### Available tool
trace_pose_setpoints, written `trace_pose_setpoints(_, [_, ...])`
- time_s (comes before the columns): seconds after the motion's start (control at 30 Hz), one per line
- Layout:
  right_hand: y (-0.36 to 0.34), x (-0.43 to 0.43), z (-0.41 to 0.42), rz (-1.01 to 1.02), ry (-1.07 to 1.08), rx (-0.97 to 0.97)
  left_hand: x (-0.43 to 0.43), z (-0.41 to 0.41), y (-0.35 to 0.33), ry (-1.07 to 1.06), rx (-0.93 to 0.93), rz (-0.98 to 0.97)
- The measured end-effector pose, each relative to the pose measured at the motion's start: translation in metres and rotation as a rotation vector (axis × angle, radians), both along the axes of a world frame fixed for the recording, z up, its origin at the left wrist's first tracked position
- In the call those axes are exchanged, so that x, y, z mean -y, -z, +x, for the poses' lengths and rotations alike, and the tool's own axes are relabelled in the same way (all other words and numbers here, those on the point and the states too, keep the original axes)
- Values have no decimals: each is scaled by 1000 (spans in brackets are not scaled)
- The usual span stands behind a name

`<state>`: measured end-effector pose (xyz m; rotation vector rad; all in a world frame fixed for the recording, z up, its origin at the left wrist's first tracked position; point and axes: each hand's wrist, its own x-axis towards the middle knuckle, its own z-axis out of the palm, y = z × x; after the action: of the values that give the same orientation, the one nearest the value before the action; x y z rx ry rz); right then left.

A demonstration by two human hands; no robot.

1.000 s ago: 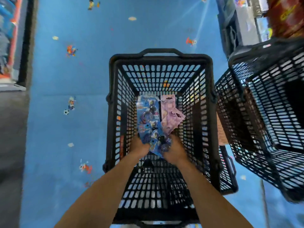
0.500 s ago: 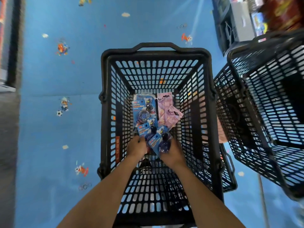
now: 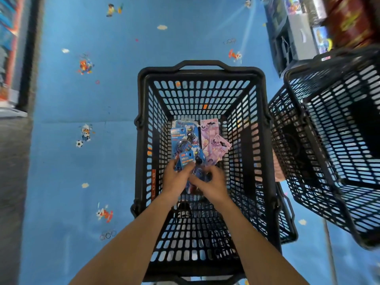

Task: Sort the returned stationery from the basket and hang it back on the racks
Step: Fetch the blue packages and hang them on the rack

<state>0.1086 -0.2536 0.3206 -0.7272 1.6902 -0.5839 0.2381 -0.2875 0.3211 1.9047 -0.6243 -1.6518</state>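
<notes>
Sorting step, still inside the basket [image 3: 141, 128]: left hand [image 3: 176, 179] curls round the lower end of the blue carded packs [image 3: 184, 136], right hand [image 3: 211, 182] pinches the same bundle from the other side, and the pink packs [image 3: 213, 138] lie loose just beside it on the basket bottom. Next move, by my reading, is to part blue from pink and lift one kind straight up between the tall mesh walls, keeping the card hang-holes from snagging. A second basket [image 3: 329, 140] crowds the right side, with blurred shelving [image 3: 292, 38] beyond; no rack peg shows clearly.
</notes>
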Motion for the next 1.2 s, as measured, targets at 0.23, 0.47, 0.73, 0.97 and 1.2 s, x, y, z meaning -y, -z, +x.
trace_pose_setpoints(0.23, [-8,26,-5,171,420,434,19,-10,-4,-58,-6,-25])
trace_pose_setpoints(0.47, [6,43,-9,161,487,369,56,-17,22,59,279,15])
trace_pose_setpoints(0.73, [14,48,-8,197,427,380,73,-17,30,191,531,29])
trace_pose_setpoints(0.97, [18,65,-1,42,331,282,70,-19,28,336,616,-8])
trace_pose_setpoints(1.2, [17,83,11,-16,178,241,78,-13,25,231,597,-1])
